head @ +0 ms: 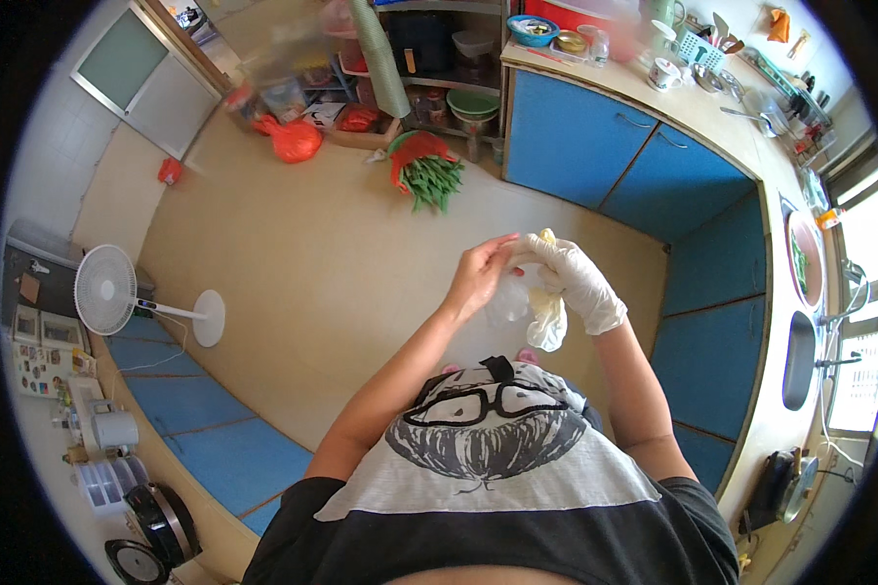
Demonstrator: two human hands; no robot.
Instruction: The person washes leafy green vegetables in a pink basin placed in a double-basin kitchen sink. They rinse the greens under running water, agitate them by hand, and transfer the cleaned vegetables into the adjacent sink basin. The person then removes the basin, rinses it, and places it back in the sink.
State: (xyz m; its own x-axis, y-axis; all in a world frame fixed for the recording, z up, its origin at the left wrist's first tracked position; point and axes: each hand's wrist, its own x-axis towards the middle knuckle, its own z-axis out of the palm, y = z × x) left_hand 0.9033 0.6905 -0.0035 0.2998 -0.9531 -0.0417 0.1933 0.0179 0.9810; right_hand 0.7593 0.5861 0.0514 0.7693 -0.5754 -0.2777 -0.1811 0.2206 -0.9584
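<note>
My right hand (574, 278) wears a white disposable glove and is closed around a pale yellowish glove (549, 322), which hangs below the fingers. Bare, my left hand (479, 274) meets the gloved fingertips; whether it grips anything there is hard to see. A thin translucent plastic piece (507, 301) dangles between the two hands, above the floor. Leafy green vegetables (432, 179) in a red bag lie on the floor beyond the hands.
Blue cabinets (578, 131) under a cluttered counter curve around the right. A white standing fan (208, 318) is at the left. Near the shelves, a red plastic bag (296, 140) sits on the floor. A sink (799, 358) is at the far right.
</note>
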